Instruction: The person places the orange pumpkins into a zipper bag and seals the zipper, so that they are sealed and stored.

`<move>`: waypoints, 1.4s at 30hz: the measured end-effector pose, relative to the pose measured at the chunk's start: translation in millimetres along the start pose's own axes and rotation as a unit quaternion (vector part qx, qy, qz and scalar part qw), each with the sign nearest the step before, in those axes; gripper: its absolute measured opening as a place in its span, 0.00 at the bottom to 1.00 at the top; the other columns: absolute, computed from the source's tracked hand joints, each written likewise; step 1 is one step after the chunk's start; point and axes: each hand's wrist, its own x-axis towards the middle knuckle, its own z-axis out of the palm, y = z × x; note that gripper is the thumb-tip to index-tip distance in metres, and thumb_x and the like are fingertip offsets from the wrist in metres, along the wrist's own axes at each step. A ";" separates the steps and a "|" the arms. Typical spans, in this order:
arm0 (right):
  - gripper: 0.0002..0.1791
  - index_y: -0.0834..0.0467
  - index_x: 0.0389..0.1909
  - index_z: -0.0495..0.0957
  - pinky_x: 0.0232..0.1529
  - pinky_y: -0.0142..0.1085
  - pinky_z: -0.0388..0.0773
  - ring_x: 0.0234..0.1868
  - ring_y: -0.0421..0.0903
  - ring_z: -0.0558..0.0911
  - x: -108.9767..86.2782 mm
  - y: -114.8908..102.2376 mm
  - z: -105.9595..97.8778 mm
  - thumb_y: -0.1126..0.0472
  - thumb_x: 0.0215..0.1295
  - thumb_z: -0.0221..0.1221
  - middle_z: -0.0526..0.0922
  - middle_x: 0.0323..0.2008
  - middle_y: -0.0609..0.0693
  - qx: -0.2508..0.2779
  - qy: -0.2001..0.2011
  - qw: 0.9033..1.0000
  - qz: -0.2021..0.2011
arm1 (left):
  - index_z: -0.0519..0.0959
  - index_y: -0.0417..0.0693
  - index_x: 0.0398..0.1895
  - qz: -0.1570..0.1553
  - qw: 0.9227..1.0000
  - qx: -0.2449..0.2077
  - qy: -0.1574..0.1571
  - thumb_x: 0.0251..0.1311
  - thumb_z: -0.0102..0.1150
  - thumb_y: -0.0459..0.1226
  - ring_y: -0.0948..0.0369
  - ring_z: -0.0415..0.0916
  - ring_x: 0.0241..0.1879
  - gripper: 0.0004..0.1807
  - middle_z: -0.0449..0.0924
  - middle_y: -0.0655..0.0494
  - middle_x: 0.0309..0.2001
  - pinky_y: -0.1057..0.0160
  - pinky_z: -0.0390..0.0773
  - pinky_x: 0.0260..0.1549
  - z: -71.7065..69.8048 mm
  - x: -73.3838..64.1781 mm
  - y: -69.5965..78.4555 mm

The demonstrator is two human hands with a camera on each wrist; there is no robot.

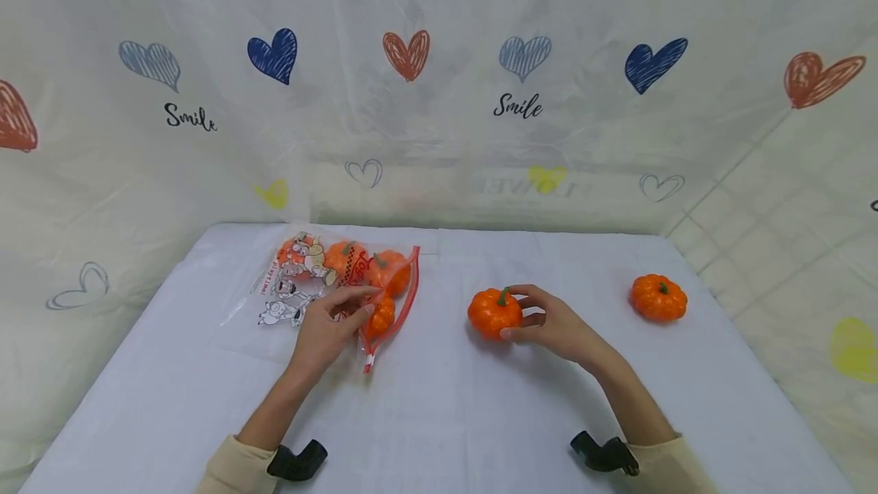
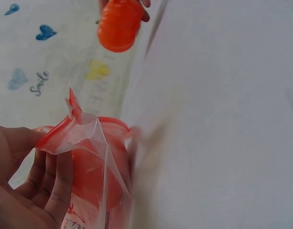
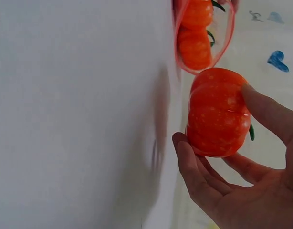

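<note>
A clear plastic zip bag [image 1: 240, 311] with cartoon prints and a red zip edge lies on the left half of the table, its mouth spread toward the right. Several orange toy pumpkins [image 1: 389, 271] are inside it. My left hand [image 1: 334, 326] pinches the red-edged rim of the bag [image 2: 56, 138] between thumb and fingers. Right of the bag's mouth, my right hand [image 1: 552, 324] grips another orange pumpkin [image 1: 492, 314] with a green stem. In the right wrist view this pumpkin [image 3: 218, 114] sits between thumb and fingers, held just above the white tabletop.
One more orange pumpkin [image 1: 658, 298] rests near the table's right side. The white-covered table [image 1: 439, 418] ends at a pale curtain [image 1: 453, 136] printed with hearts and words, which hangs behind it and along both sides.
</note>
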 end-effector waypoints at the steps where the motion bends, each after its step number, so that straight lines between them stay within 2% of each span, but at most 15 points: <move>1: 0.41 0.57 0.75 0.65 0.61 0.52 0.83 0.55 0.54 0.86 0.2 -1.6 3.6 0.55 0.65 0.71 0.76 0.64 0.65 0.002 -0.003 1.000 -0.006 | 0.86 0.56 0.57 0.001 1.000 0.000 0.000 0.69 0.66 0.38 0.57 0.75 0.46 0.15 0.84 0.52 0.47 0.71 0.77 0.45 -0.2 -0.2 0.4; 8: 0.39 0.55 0.74 0.66 0.60 0.48 0.84 0.55 0.52 0.86 -1.4 -11.3 21.3 0.54 0.65 0.71 0.75 0.66 0.63 0.029 -0.007 0.999 -0.025 | 0.86 0.55 0.56 0.001 1.000 -0.004 -0.001 0.69 0.66 0.37 0.57 0.75 0.45 0.14 0.84 0.51 0.46 0.72 0.78 0.41 -0.6 -2.1 4.0; 14: 0.38 0.52 0.73 0.68 0.59 0.46 0.85 0.55 0.51 0.86 -0.4 -18.8 34.9 0.54 0.65 0.71 0.74 0.67 0.63 0.040 -0.003 0.998 -0.042 | 0.87 0.57 0.56 -0.007 1.000 -0.008 -0.006 0.68 0.67 0.39 0.57 0.76 0.47 0.14 0.84 0.52 0.46 0.71 0.78 0.43 1.2 -3.4 8.0; 21: 0.39 0.54 0.74 0.66 0.59 0.47 0.85 0.55 0.51 0.85 2.3 -22.5 50.3 0.55 0.65 0.71 0.75 0.67 0.62 0.044 -0.015 0.998 -0.032 | 0.87 0.61 0.55 -0.023 0.999 -0.012 -0.023 0.69 0.66 0.38 0.56 0.76 0.50 0.14 0.83 0.54 0.47 0.72 0.80 0.43 7.3 -6.0 13.9; 35: 0.37 0.60 0.70 0.68 0.59 0.45 0.85 0.58 0.52 0.84 6.6 -33.1 68.3 0.58 0.64 0.72 0.74 0.68 0.61 0.056 -0.027 0.997 -0.050 | 0.87 0.63 0.55 -0.022 0.999 -0.006 -0.035 0.69 0.67 0.38 0.57 0.76 0.51 0.15 0.84 0.56 0.48 0.73 0.80 0.46 13.4 -9.2 21.3; 42: 0.35 0.57 0.70 0.70 0.60 0.48 0.84 0.58 0.54 0.85 9.6 -38.6 74.0 0.57 0.64 0.72 0.76 0.67 0.60 0.045 -0.028 0.998 -0.045 | 0.88 0.63 0.54 -0.012 0.999 -0.006 -0.040 0.68 0.67 0.40 0.57 0.76 0.52 0.14 0.85 0.56 0.48 0.72 0.79 0.47 16.3 -8.5 19.4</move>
